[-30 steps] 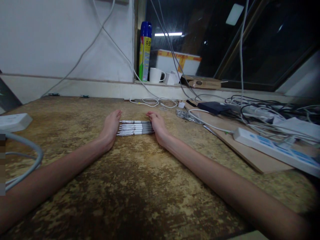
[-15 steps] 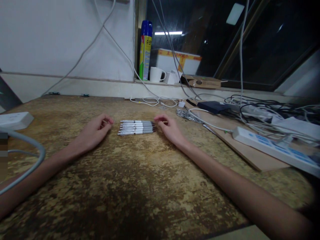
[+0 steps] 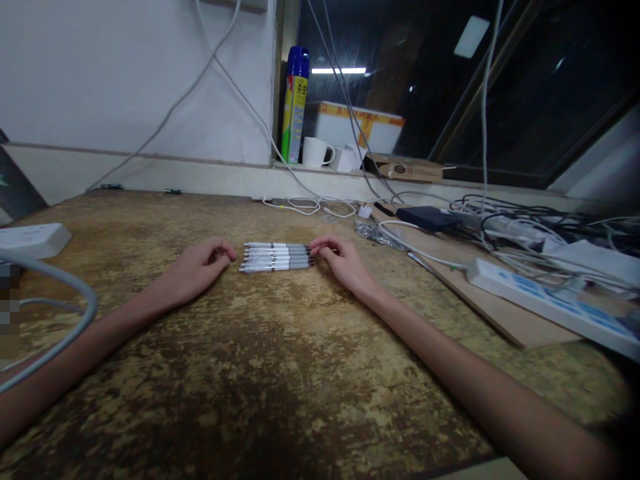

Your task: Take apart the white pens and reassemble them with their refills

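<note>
Several white and grey pens (image 3: 276, 257) lie side by side in a flat row on the worn wooden table (image 3: 280, 373), their dark tips pointing right. My left hand (image 3: 204, 268) rests just left of the row, fingers loosely curled and thumb a little apart, with nothing in it. At the tip end, my right hand (image 3: 341, 261) has bent fingers and a gap between thumb and forefinger. Its fingertips are at the pen tips; whether they touch them I cannot tell. Neither hand has a pen in its grasp.
A white power strip (image 3: 540, 300) and a thin board (image 3: 480, 300) lie at right, near tangled cables (image 3: 525, 227) and a dark flat box (image 3: 429, 217). Another white block (image 3: 37, 240) and a thick grey cable (image 3: 90, 300) are at left. A spray can (image 3: 296, 107) and white mug (image 3: 315, 153) stand on the sill.
My left hand has come slightly right, closer to the pens' left ends. My right hand stays at the tips, a touch nearer. The whole view has shifted a little.
</note>
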Action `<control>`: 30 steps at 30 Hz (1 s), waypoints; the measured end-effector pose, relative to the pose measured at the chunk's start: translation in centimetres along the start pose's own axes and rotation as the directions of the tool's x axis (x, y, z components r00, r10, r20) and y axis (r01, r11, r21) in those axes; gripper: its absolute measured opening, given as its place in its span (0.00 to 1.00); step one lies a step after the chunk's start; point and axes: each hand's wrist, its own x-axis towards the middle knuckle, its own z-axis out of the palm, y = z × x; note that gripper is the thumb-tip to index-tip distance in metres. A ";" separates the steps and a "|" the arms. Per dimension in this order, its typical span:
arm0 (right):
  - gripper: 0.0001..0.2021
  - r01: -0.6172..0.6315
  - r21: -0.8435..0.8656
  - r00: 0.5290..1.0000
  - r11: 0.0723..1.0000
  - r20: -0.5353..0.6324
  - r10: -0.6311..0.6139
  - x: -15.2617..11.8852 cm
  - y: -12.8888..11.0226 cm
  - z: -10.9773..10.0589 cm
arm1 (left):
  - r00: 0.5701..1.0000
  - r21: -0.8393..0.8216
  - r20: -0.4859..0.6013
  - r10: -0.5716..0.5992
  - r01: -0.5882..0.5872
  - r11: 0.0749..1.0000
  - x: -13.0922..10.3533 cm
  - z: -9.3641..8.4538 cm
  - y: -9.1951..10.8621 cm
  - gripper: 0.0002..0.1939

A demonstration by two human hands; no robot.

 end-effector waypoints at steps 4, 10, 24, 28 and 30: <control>0.12 -0.005 0.008 1.000 1.000 0.008 0.005 0.0 0.0 0.0 | 1.000 -0.010 -0.002 0.021 -0.021 1.000 0.0 0.0 0.0 0.16; 0.11 -0.008 0.005 1.000 1.000 0.018 0.008 0.1 0.1 0.0 | 1.000 -0.008 -0.011 0.020 -0.020 1.000 0.0 0.1 -0.1 0.16; 0.12 -0.018 0.027 1.000 0.999 0.016 0.018 0.0 -0.2 0.2 | 1.000 -0.002 -0.002 0.018 -0.018 1.000 -0.1 0.0 0.0 0.15; 0.12 -0.004 0.006 1.000 1.000 0.025 0.004 0.0 -0.2 0.1 | 1.000 -0.016 -0.013 0.020 -0.020 1.000 -0.3 -0.1 0.3 0.14; 0.11 0.008 -0.022 0.999 1.000 0.042 -0.007 -0.2 -0.6 0.1 | 0.997 -0.023 -0.066 0.041 -0.042 0.999 -0.6 -0.2 0.9 0.13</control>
